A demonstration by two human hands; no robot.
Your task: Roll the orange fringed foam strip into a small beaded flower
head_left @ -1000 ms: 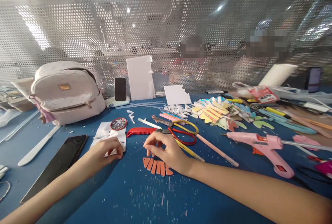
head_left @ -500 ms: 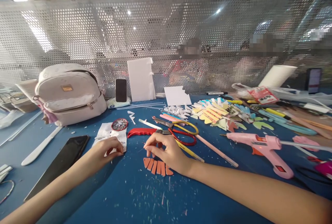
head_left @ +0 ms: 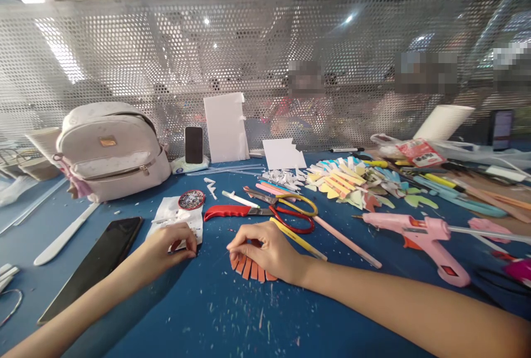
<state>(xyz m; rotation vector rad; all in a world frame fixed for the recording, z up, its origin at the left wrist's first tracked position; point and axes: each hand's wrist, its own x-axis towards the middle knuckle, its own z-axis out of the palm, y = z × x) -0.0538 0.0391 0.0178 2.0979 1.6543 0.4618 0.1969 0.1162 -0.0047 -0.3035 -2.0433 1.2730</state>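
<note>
Several flat orange strips lie fanned in an arc on the blue table. My right hand is over them, thumb and index finger pinched together at the left end of the arc. What the pinch holds, if anything, is hidden, and the hand covers part of the strips. My left hand rests with curled fingers on the near edge of a white paper sheet; its fingertips are closed, and I cannot make out anything in them. A round red-rimmed dish of tiny bits sits on the sheet.
Beyond my right hand lie a red-handled knife, scissors and a yellow stick. A pink glue gun is at the right, near a heap of coloured pieces. A dark phone and white backpack stand left.
My right hand has lowered slightly toward me and left, its pinched fingertips now covering the left end of the orange strips. My left hand has barely moved.
</note>
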